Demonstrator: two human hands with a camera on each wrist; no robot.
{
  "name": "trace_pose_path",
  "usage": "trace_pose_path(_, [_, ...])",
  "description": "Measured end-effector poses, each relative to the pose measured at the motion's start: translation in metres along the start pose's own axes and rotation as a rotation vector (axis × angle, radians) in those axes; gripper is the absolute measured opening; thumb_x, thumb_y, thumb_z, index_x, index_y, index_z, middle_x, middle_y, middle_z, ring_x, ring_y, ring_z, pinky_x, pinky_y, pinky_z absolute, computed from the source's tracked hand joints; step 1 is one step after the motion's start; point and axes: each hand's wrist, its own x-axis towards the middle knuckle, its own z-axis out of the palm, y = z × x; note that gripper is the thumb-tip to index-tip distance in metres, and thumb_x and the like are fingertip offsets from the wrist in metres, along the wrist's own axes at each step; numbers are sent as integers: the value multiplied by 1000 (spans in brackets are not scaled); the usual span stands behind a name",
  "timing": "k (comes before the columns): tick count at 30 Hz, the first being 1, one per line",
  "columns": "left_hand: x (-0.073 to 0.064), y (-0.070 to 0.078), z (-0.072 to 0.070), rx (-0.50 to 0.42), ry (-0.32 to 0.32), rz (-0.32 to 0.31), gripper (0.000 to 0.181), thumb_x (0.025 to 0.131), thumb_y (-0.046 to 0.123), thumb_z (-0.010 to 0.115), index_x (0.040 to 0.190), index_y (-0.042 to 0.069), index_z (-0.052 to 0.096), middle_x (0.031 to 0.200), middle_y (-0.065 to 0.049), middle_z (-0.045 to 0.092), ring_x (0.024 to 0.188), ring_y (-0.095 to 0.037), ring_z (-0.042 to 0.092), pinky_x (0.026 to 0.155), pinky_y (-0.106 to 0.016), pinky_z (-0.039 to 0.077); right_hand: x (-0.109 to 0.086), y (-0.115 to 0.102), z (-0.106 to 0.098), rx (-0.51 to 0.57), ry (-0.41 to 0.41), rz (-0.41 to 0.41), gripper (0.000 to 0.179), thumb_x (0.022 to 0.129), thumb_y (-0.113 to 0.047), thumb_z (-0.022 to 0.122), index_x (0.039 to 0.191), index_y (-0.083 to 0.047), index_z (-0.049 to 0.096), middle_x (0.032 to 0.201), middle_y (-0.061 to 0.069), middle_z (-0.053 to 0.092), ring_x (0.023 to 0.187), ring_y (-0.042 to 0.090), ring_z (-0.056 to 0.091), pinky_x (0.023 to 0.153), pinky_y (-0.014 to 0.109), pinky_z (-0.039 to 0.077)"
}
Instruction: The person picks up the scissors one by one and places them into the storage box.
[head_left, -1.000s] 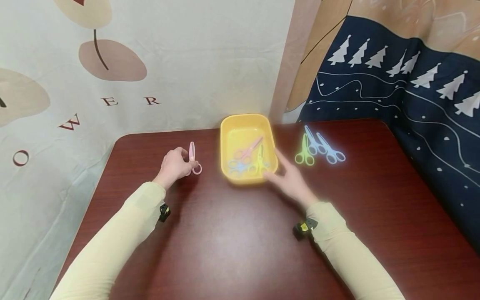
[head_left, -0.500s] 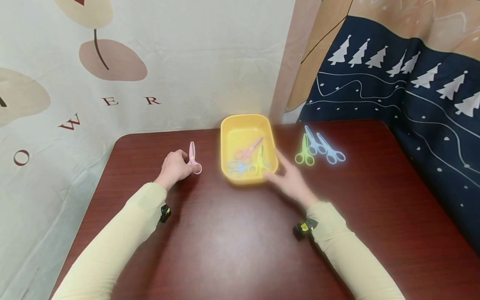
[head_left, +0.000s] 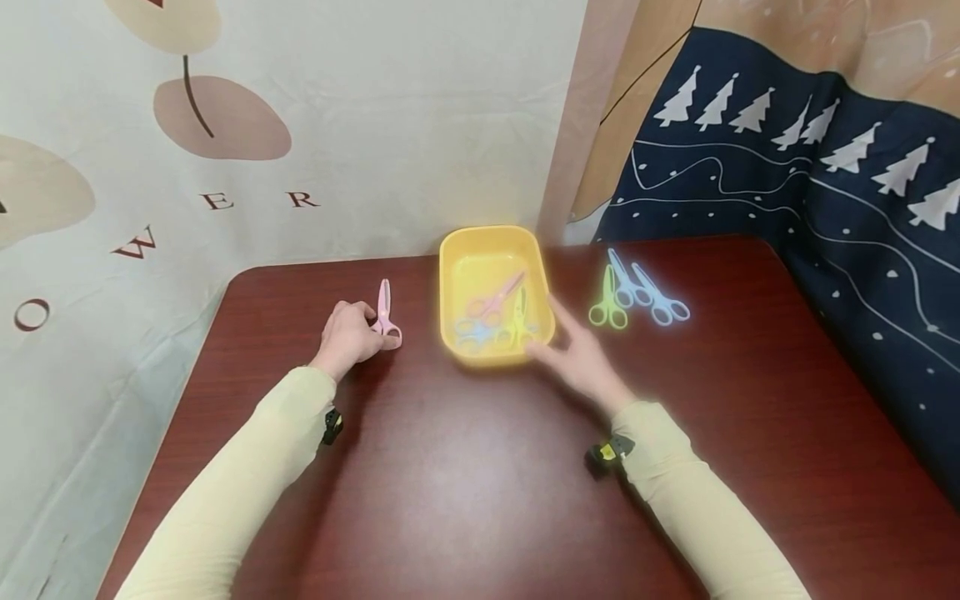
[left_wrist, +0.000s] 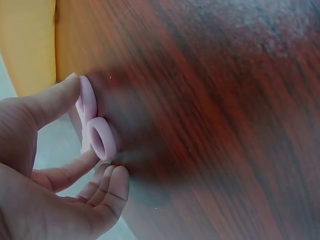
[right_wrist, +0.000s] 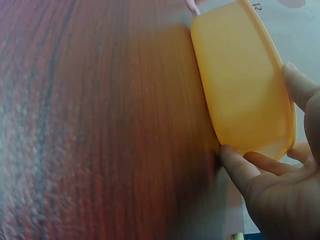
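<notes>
My left hand (head_left: 347,337) pinches pink children's scissors (head_left: 385,302) at the handles, on the left of the table, blades pointing to the back. In the left wrist view, thumb and a finger meet the two handle rings (left_wrist: 102,140), while the other fingertips bend down close over the table. My right hand (head_left: 581,358) grips the near right corner of a yellow plastic bin (head_left: 487,242), thumb at its front rim and fingers along its right wall. Inside the bin lie pink scissors (head_left: 502,293), yellow-green scissors (head_left: 520,310) and blue scissors (head_left: 475,329).
Right of the bin, green scissors (head_left: 608,292) lie beside two blue scissors (head_left: 661,296). The dark red wooden table (head_left: 465,475) has its back edge against a printed cloth (head_left: 375,125); a navy tree-pattern cloth (head_left: 750,167) hangs on the right.
My left thumb has slid from the middle of the pink scissors down to a handle ring, and the scissors have turned slightly. The right hand and the bin have kept their place.
</notes>
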Motion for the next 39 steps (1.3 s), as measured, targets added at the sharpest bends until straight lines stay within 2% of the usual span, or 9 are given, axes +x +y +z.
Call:
trace_pose_path(6, [0, -1, 1, 1, 10, 15, 40, 81, 30, 84, 99, 0, 66, 107, -18, 50, 99, -33, 47, 83, -45, 43, 0, 0, 0, -3, 4, 4, 91, 92, -37, 78, 163, -41, 22, 166, -4, 33, 153, 22, 31, 123, 48, 27])
trace_pose_path(12, [1, 0, -1, 31, 24, 35, 36, 79, 30, 83, 96, 2, 66, 103, -18, 53, 100, -33, 48, 82, -45, 45, 1, 0, 0, -2, 4, 4, 91, 92, -37, 78, 163, -41, 23, 166, -2, 34, 153, 23, 32, 122, 49, 28])
trace_pose_path(18, [2, 2, -1, 45, 18, 32, 38, 79, 31, 84, 93, 1, 65, 103, -19, 52, 98, -33, 49, 80, -45, 45, -1, -2, 0, -5, 6, 16, 89, 92, -37, 78, 163, -43, 22, 166, -5, 33, 152, 21, 32, 122, 47, 28])
trace_pose_path(27, [-2, 1, 1, 19, 28, 13, 42, 79, 31, 86, 100, 2, 63, 105, -20, 50, 96, -36, 50, 84, -48, 45, 0, -2, 0, -1, 3, 14, 90, 92, -37, 78, 162, -44, 22, 166, -3, 35, 152, 22, 33, 123, 49, 28])
trace_pose_path(31, [-2, 0, 3, 18, 49, 26, 44, 79, 30, 86, 102, 1, 63, 103, -19, 51, 98, -36, 50, 85, -49, 45, 1, 0, 0, 5, 1, 6, 92, 91, -40, 79, 163, -40, 23, 166, 0, 34, 151, 24, 34, 123, 48, 28])
trace_pose_path(39, [-4, -2, 8, -40, 91, 42, 45, 78, 26, 87, 107, 3, 61, 97, -17, 61, 94, -35, 55, 84, -48, 46, 1, 3, 0, -2, 3, -6, 93, 90, -42, 79, 164, -38, 23, 166, 2, 34, 150, 25, 36, 122, 46, 30])
